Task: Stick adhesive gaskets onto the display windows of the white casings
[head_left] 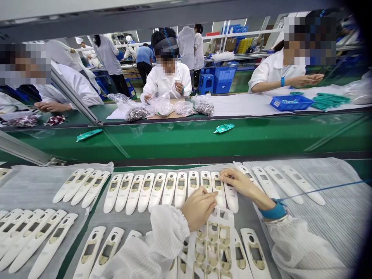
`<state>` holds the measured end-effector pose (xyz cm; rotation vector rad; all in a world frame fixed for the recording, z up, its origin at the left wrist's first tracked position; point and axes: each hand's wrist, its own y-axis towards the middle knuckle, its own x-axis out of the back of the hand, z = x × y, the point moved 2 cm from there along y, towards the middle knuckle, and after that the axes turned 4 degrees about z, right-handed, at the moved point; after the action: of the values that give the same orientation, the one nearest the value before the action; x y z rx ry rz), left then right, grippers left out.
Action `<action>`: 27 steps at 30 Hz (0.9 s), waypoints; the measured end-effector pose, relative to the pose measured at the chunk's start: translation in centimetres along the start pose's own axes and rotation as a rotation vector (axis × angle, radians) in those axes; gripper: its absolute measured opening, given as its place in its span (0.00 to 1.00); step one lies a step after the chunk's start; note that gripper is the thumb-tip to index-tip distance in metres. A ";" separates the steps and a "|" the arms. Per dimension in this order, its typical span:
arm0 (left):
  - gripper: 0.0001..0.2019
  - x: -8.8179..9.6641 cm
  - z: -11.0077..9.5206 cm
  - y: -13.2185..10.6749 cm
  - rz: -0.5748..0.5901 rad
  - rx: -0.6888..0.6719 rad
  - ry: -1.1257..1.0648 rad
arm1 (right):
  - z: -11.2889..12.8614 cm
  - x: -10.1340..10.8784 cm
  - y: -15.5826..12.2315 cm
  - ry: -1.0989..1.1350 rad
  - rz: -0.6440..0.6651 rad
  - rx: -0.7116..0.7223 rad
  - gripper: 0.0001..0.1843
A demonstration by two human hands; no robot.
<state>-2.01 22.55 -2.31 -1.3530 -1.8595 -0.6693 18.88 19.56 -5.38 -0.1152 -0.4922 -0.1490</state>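
In the head view, white handheld-device casings (159, 190), each with a display window, stand in a row before me. My left hand (200, 209) has curled fingers at the top edge of a white sheet of die-cut adhesive frames (215, 242) and appears to grip it. Its index fingertip touches or nearly touches one casing (220, 195). Closed in a pinch, my right hand (236, 181) is over the top of that casing and its right neighbour; what lies between the fingertips is hidden. A blue wrist strap (273, 211) with a cord circles my right wrist.
More casings (55, 240) lie at the left and under the sheet. Beyond runs a green conveyor belt (174, 141) carrying two teal parts (224, 128). Across it, co-workers in white sit near bags of metal parts (138, 113) and a blue tray (292, 104).
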 end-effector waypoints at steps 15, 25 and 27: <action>0.12 -0.1 -0.1 0.1 0.021 -0.029 0.071 | -0.2 0.0 -0.1 0.050 -0.029 -0.057 0.19; 0.13 -0.1 -0.1 0.1 0.048 -0.012 0.064 | -0.4 0.0 0.0 0.058 -0.020 -0.054 0.19; 0.13 -0.2 -0.1 0.1 0.045 -0.021 0.066 | -0.4 0.0 0.0 0.057 -0.017 -0.055 0.19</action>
<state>-1.84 22.39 -2.38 -1.3661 -1.7692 -0.7044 19.05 19.50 -5.75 -0.1600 -0.4320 -0.1816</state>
